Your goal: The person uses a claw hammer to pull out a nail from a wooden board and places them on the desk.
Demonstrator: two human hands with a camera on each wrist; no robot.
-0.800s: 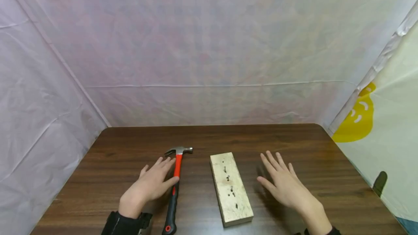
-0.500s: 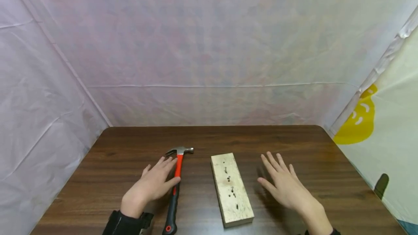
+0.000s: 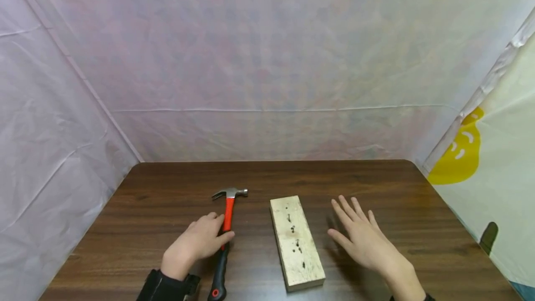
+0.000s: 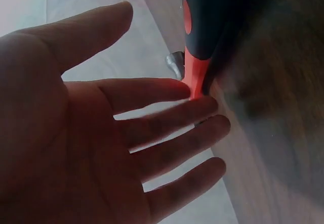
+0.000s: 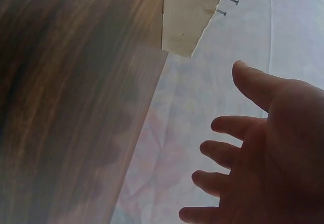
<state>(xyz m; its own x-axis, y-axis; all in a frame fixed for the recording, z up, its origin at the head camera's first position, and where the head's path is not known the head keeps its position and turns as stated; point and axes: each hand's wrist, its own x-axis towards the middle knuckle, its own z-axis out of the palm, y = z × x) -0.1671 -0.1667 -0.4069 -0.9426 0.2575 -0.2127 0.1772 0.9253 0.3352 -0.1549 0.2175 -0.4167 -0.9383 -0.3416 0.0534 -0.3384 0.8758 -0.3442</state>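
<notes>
A claw hammer (image 3: 228, 219) with a red neck and black grip lies on the table, its steel head at the far end. Just over its handle is my left hand (image 3: 196, 241), thumb across the top and fingers slightly bent. In the left wrist view the fingers (image 4: 172, 120) reach to the red neck, with the thumb well apart from it. A pale wooden block (image 3: 294, 240) lies right of the hammer. Several nails (image 5: 231, 0) stick up from its top. My right hand (image 3: 365, 240) hovers right of the block, fingers spread, holding nothing.
The brown wooden table (image 3: 167, 189) has its back edge against a white cloth curtain (image 3: 267, 59). Another cloth wall (image 3: 42, 129) borders the left side. At the right hangs a pale sheet with a yellow print (image 3: 457, 154).
My left hand has drawn back slightly and to the right along the hammer, its fingers bending more and its thumb now across the handle. The right hand has shifted only slightly; hammer and block stay put.
</notes>
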